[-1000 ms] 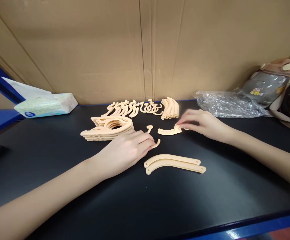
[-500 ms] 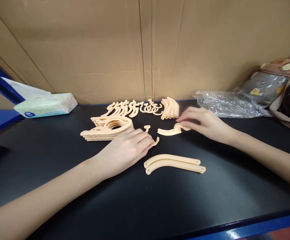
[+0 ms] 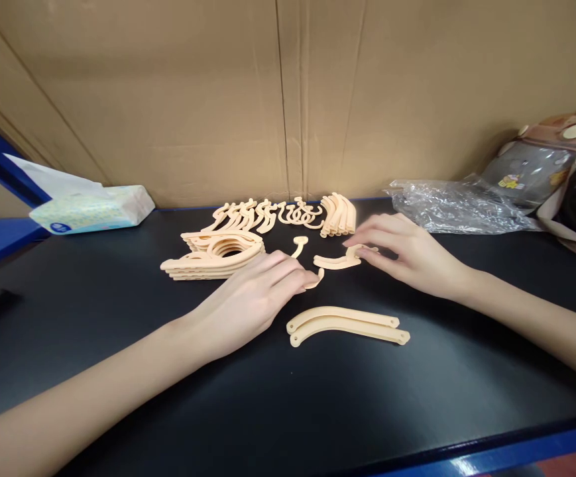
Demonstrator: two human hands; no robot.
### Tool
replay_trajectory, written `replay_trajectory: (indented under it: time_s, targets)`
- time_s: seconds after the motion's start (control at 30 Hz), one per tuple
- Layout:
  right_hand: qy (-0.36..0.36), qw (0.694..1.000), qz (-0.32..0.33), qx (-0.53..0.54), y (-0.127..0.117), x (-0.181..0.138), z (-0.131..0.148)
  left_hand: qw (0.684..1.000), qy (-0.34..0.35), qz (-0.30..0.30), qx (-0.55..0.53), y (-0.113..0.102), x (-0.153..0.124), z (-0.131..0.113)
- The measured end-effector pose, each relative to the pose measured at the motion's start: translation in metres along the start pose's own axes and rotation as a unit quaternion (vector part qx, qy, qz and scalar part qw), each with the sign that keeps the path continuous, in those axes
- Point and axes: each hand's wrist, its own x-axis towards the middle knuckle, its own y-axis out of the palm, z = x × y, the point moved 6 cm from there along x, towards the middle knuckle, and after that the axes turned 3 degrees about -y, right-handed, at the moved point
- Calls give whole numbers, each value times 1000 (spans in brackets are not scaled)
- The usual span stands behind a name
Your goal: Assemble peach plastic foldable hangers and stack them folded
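Peach plastic hanger parts lie on a black table (image 3: 118, 371). My left hand (image 3: 252, 298) pinches a small hook piece (image 3: 301, 246), whose top sticks up past my fingertips. My right hand (image 3: 407, 255) holds the end of a short curved arm piece (image 3: 336, 261) that rests on the table. The hook and this arm piece sit close together between my hands. Just in front of them lie two long curved arms (image 3: 347, 326), side by side and untouched.
A stack of assembled hangers (image 3: 213, 258) sits left of centre, with a row of hooks (image 3: 262, 215) and a bundle of curved arms (image 3: 338, 215) behind. A tissue pack (image 3: 89, 207) lies far left, crumpled clear plastic (image 3: 457, 209) and a bottle (image 3: 536, 162) right, a cardboard wall (image 3: 288, 99) behind.
My left hand has lifted the small hook and moved it rightward toward the curved arm piece. My right hand has shifted its grip slightly on that piece.
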Motion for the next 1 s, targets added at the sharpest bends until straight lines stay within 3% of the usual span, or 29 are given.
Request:
replay_trajectory:
  time_s: [0.3,0.5,0.7,1.0]
  targets:
    - [-29,999,-5,30,4,-2,29,997,77,-15,25,-6,-2,-20]
    - [-36,998,1,49,5,-2,31,992,111,-45,45,-11,0,-30]
    - [2,993,-23,114,2,1,28,991,100,-33,78,-8,1,-27]
    - [56,983,25,172,9,0,35,995,52,-44,71,-6,2,-15]
